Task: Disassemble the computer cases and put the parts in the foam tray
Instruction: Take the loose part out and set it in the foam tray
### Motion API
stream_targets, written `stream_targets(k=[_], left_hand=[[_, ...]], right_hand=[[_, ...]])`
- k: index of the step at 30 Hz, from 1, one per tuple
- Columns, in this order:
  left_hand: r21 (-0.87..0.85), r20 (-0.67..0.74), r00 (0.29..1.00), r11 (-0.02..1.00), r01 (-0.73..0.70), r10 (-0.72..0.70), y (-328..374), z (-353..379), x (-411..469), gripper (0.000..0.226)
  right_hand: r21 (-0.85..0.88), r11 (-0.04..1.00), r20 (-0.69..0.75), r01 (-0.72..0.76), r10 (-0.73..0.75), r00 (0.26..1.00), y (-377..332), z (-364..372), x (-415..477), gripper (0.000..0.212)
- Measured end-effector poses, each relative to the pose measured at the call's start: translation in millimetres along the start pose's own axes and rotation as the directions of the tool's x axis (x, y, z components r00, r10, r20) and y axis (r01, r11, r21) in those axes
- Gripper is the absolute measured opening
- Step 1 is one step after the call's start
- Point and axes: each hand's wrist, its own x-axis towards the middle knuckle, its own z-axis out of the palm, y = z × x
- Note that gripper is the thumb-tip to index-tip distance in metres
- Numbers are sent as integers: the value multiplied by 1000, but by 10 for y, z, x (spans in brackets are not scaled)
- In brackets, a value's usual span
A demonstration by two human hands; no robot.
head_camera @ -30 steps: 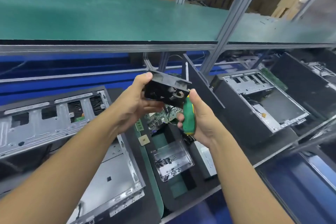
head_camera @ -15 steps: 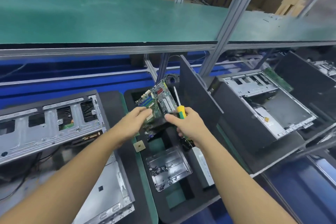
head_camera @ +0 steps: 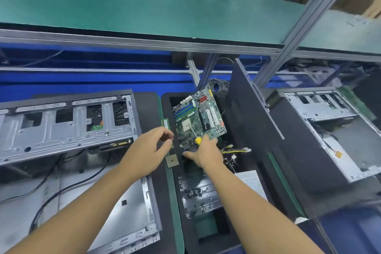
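Note:
My right hand is shut on a screwdriver with a yellow-green handle, its shaft lying across the green motherboard. The hand rests low inside the black foam tray, just below the motherboard, which leans at the tray's far end. My left hand hovers over the tray's left rim with its fingers loosely curled and nothing in them, next to a green memory stick. The black fan is hidden from view. An open metal computer case lies to the left.
A square processor chip sits on the tray's left rim. A clear box of screws, a silver unit and yellow-black cables lie in the tray. A black side panel leans right of it, beside another open case.
Both hands lowered the black fan from chest height into the tray. My left hand has let go and drawn back to the left; the fan is no longer visible.

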Motion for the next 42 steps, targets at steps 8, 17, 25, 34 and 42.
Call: stream_targets(k=[8, 17, 25, 34, 42], left_hand=[[41, -6, 1000, 999, 2, -2, 27, 25, 16, 14], [81, 0, 1000, 997, -18, 18, -11, 60, 11, 13], [113, 2, 1000, 994, -12, 12, 21, 74, 5, 10], [99, 11, 1000, 995, -18, 17, 53, 44, -13, 13], [-360, -165, 981, 932, 31, -97, 51, -212, -112, 23]], right_hand=[[-84, 995, 56, -49, 54, 997, 130, 418, 29, 86], [-205, 977, 170, 56, -20, 985, 124, 327, 126, 36], [-270, 954, 30, 134, -131, 991, 344, 235, 110, 19], [-197, 948, -39, 249, -261, 964, 339, 242, 22, 15], [627, 745, -48, 227, -254, 966, -74, -209, -233, 13]])
